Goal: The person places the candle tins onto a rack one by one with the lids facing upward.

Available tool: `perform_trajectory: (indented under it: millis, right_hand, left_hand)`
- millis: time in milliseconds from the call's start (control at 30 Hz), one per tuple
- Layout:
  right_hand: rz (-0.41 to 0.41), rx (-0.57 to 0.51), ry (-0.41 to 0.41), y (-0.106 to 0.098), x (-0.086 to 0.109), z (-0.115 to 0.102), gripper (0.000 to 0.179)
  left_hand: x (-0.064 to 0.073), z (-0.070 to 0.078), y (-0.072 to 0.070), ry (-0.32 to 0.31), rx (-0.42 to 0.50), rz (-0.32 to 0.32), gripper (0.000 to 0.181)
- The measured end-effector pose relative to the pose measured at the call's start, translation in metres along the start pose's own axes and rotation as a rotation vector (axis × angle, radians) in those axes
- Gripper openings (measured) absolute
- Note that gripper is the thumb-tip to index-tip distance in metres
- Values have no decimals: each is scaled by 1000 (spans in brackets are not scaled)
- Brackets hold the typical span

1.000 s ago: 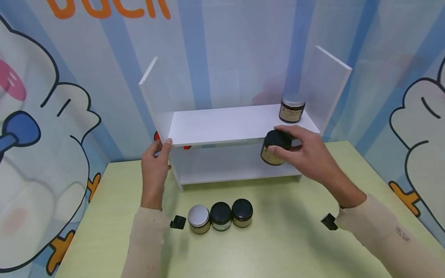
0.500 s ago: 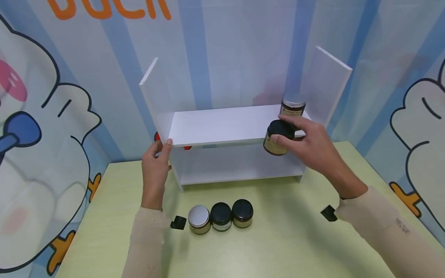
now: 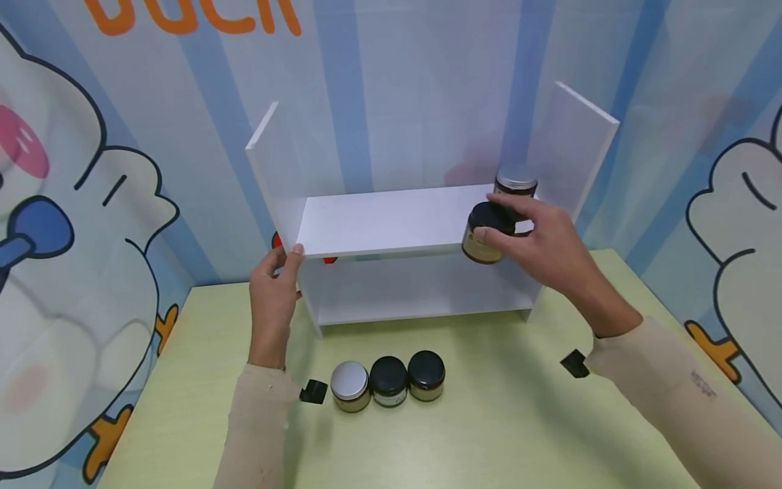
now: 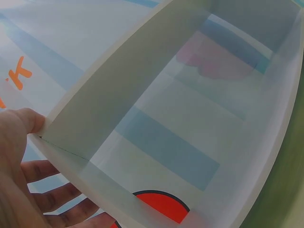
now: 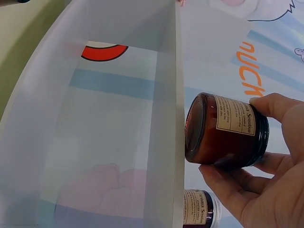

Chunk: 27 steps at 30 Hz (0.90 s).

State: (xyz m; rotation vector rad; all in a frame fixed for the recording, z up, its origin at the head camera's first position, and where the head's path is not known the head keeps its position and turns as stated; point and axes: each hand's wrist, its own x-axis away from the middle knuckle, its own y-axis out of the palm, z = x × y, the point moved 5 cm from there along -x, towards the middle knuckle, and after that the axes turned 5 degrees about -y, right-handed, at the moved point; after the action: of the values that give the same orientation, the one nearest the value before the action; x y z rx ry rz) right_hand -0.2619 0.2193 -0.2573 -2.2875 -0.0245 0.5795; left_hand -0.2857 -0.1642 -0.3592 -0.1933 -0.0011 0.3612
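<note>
My right hand grips an amber glass candle jar by its black lid, thumb on one side and fingers on the other. The jar is at the front edge of the white shelf's upper board, towards its right end. In the right wrist view, the label on the candle jar reads "scented candle", and its base is close to the board's edge. Behind it on the upper board stands a silver-lidded candle jar, partly hidden. My left hand holds the shelf's left side panel where the upper board meets it.
On the green table in front of the shelf stand a silver-lidded jar and two black-lidded jars, one in the middle, in a row. The shelf's right side panel rises beside the silver-lidded candle. A printed cloth backdrop hangs behind.
My right hand has raised the candle jar from in front of the lower compartment to the upper board's edge, now covering more of the silver-lidded candle. My left hand has stayed on the shelf.
</note>
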Motion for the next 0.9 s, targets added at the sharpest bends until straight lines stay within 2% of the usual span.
perform_trajectory:
  millis: [567, 700, 900]
  right_hand:
    - [-54, 68, 24, 2, -14, -1, 63]
    - [-97, 87, 21, 2, -18, -2, 64]
    - [-206, 100, 35, -1, -29, -8, 61]
  left_hand:
    - [0, 1, 1, 3, -1, 5, 68]
    - [1, 1, 1, 5, 0, 1, 69]
    - [1, 0, 0, 21, 12, -7, 68]
